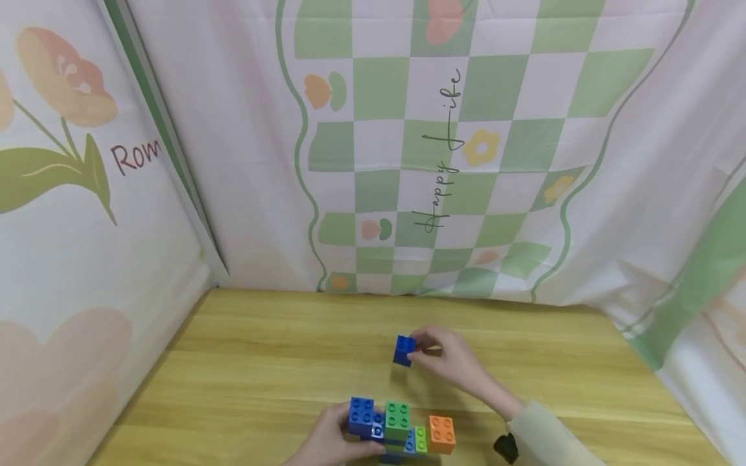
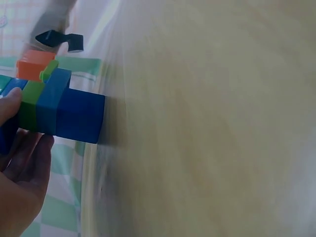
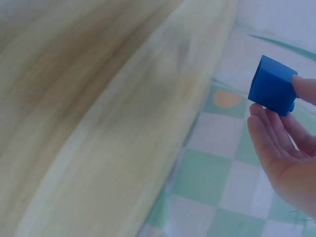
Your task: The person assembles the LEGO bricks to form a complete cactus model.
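Note:
Near the front of the table, my left hand [image 1: 330, 439] grips a built cluster of toy building blocks. It joins a blue block [image 1: 361, 415] on the left, a green block [image 1: 397, 421] in the middle and an orange block [image 1: 441, 433] on the right, with smaller blue and lime pieces between. In the left wrist view, a large blue block [image 2: 80, 115] forms the cluster's lower end, raised off the table. Farther back, my right hand [image 1: 445, 356] pinches a single blue block [image 1: 404, 350] between thumb and fingers, apart from the cluster. Its hollow underside shows in the right wrist view.
A wooden table [image 1: 280, 343] spreads beneath both hands. Behind it hangs a curtain [image 1: 431, 162] with a green and white check print, and another printed sheet [image 1: 87, 259] stands at the left. A dark object [image 1: 506, 448] sits by the right sleeve [image 1: 548, 437].

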